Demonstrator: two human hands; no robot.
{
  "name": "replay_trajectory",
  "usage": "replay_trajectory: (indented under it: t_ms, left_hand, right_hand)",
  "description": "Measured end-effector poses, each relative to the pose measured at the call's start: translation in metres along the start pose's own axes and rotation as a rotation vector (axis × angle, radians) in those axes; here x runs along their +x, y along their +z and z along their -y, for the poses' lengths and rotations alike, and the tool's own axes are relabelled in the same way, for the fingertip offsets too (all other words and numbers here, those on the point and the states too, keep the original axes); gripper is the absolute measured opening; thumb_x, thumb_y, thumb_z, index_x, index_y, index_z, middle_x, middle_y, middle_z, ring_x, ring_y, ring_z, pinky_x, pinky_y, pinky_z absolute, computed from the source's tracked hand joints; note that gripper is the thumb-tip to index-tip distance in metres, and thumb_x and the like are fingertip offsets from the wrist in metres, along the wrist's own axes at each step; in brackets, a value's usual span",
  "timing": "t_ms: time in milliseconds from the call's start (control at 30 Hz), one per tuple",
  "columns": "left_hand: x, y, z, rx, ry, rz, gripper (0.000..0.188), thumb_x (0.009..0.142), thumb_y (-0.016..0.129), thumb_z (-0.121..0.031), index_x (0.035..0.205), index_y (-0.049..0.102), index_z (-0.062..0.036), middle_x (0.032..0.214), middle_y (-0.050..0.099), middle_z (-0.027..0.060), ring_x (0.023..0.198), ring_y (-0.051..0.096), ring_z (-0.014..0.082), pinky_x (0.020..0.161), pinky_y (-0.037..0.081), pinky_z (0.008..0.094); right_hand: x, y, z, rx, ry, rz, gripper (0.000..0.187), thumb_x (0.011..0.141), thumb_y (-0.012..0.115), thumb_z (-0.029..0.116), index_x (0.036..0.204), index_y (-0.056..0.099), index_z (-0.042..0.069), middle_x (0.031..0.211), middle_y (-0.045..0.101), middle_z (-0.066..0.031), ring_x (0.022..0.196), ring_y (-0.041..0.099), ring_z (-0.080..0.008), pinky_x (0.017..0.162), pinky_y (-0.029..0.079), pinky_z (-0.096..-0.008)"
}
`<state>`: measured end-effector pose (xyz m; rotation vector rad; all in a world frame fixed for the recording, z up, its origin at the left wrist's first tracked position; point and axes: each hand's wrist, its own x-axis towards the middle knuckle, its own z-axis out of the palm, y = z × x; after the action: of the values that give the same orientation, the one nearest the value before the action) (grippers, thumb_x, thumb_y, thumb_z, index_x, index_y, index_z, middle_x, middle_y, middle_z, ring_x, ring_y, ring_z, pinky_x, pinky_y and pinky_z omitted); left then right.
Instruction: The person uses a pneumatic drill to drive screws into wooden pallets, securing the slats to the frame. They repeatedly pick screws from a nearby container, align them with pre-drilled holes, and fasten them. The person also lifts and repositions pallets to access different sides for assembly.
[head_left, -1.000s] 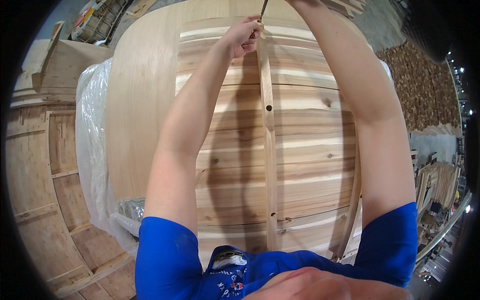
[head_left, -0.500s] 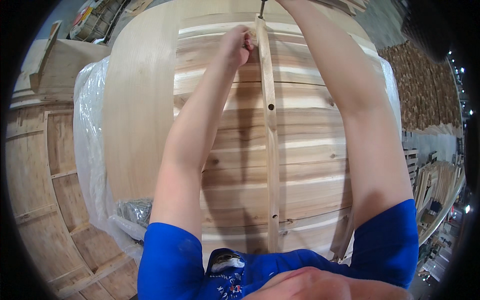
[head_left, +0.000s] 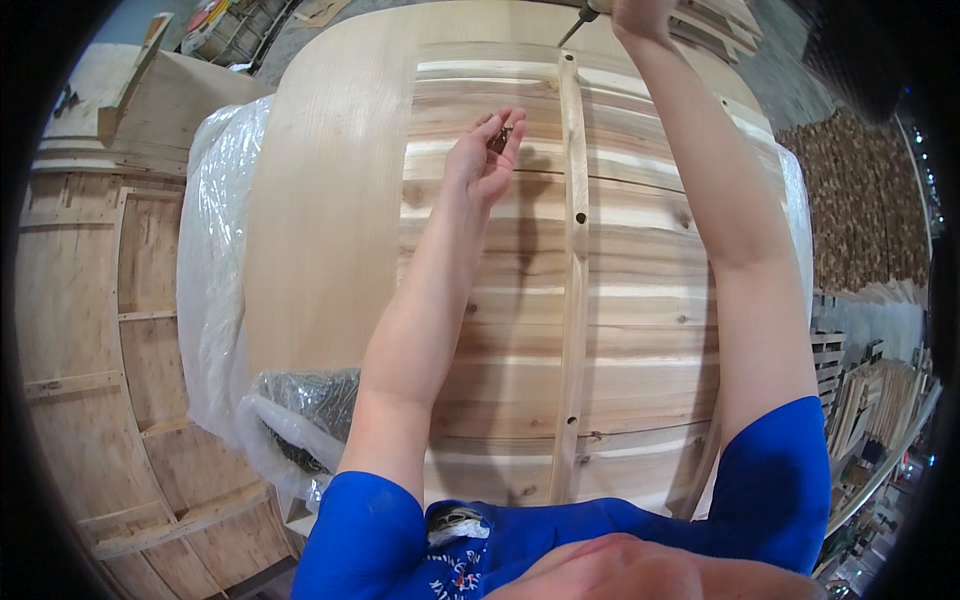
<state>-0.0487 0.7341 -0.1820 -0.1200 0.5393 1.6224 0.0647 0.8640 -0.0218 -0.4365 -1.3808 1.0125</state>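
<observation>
My left hand [head_left: 484, 160] is raised over the slatted wooden panel [head_left: 480, 345], palm up, fingers curled around several small dark metal pieces that look like screws [head_left: 501, 139]. At the top edge my right hand [head_left: 643, 14] grips a power driver [head_left: 594, 8], mostly out of the picture. Its long bit slants down to the left and ends just above the far end of a narrow wooden batten [head_left: 574, 280]. The batten runs lengthwise across the slats and has several dark holes along it. A screw head or hole shows at its far end.
A smooth pale board [head_left: 320, 220] forms the panel's left side. Clear plastic wrap [head_left: 212, 270] hangs along its left edge. Framed plywood [head_left: 70, 300] stands farther left. Stacked wooden strips [head_left: 860, 205] are at the right, and pallet-like boards [head_left: 715, 28] lie at the far right.
My left hand has come back from the batten's far end and turned palm up with its fingers loosened. The driver bit has lifted off the batten. The view has shifted.
</observation>
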Motion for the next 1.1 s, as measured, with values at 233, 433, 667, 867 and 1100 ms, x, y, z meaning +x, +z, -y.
replay_trajectory:
  t_ms: [233, 433, 667, 867, 1100]
  left_hand:
    - [-0.143, 0.024, 0.004, 0.167, -0.055, -0.035, 0.026, 0.088, 0.045, 0.001, 0.112, 0.033, 0.0018, 0.109, 0.053, 0.0221, 0.101, 0.057, 0.0287, 0.082, 0.054, 0.0283]
    - [-0.316, 0.035, 0.012, 0.137, -0.111, 0.005, 0.017, 0.087, 0.051, -0.003, 0.103, 0.044, -0.0035, 0.101, 0.059, 0.0139, 0.095, 0.060, 0.0215, 0.076, 0.055, 0.0252]
    - [-0.510, 0.033, 0.025, 0.121, -0.069, 0.030, 0.015, 0.087, 0.053, -0.006, 0.102, 0.050, -0.0049, 0.098, 0.061, 0.0114, 0.091, 0.061, 0.0189, 0.074, 0.055, 0.0236]
    - [-0.632, 0.018, 0.039, 0.220, 0.095, 0.084, 0.014, 0.087, 0.054, -0.007, 0.099, 0.048, -0.0058, 0.093, 0.062, 0.0108, 0.086, 0.062, 0.0183, 0.071, 0.055, 0.0236]
    - [-0.721, -0.017, 0.060, 0.259, -0.063, 0.268, 0.022, 0.090, 0.049, -0.010, 0.111, 0.045, -0.0045, 0.098, 0.059, 0.0102, 0.092, 0.059, 0.0158, 0.082, 0.049, 0.0236]
  right_hand:
    - [-0.111, -0.008, 0.134, 0.351, -0.020, 0.124, 0.078, 0.072, 0.041, 0.073, 0.106, 0.047, 0.003, 0.067, 0.053, -0.0084, 0.063, 0.052, -0.0191, 0.062, 0.044, -0.0402]
    - [-0.223, 0.005, 0.280, 0.623, -0.092, 0.201, 0.086, 0.067, 0.041, 0.080, 0.114, 0.048, 0.008, 0.069, 0.050, -0.0050, 0.067, 0.049, -0.0171, 0.066, 0.041, -0.0364]
    - [-0.330, 0.029, 0.427, 0.730, -0.044, 0.164, 0.083, 0.067, 0.042, 0.079, 0.111, 0.048, 0.010, 0.069, 0.048, -0.0037, 0.064, 0.046, -0.0167, 0.065, 0.038, -0.0355]
    - [-0.410, 0.057, 0.522, 0.692, -0.117, 0.227, 0.084, 0.066, 0.044, 0.080, 0.109, 0.045, 0.008, 0.067, 0.048, -0.0042, 0.062, 0.046, -0.0173, 0.064, 0.039, -0.0362]
    - [-0.471, 0.070, 0.577, 0.690, -0.200, 0.261, 0.081, 0.067, 0.051, 0.075, 0.106, 0.041, 0.005, 0.066, 0.050, -0.0070, 0.062, 0.050, -0.0196, 0.064, 0.042, -0.0358]
